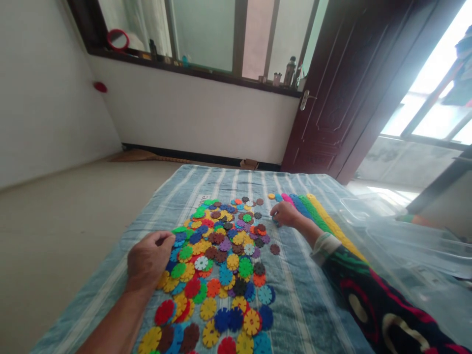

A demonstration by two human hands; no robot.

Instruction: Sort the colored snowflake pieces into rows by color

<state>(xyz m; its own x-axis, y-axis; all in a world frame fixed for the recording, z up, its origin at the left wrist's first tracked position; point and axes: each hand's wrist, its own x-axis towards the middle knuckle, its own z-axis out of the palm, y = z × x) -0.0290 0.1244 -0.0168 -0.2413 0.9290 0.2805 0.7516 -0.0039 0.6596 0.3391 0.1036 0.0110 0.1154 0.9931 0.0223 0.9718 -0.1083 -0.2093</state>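
Observation:
Many flat plastic snowflake discs with notched edges, in mixed colours, lie in a loose spread (221,241) on the striped cloth. My left hand (149,258) is closed at the left edge of the spread, its thumb and finger pinched beside a green disc (179,229). Whether that disc is in the pinch I cannot tell. To the right of the spread, my right hand (285,214) reaches down with its fingers together. A bit of blue disc (275,221) shows under its fingertips. Overlapping discs form long rows by colour: yellow (332,223), green (313,214), blue and pink.
The blue-white striped cloth (295,295) covers the table. Clear plastic boxes (416,236) stand at the right. A single yellow disc (272,196) lies near the far row ends. Beyond are a dark red door (339,93) and a window sill with bottles.

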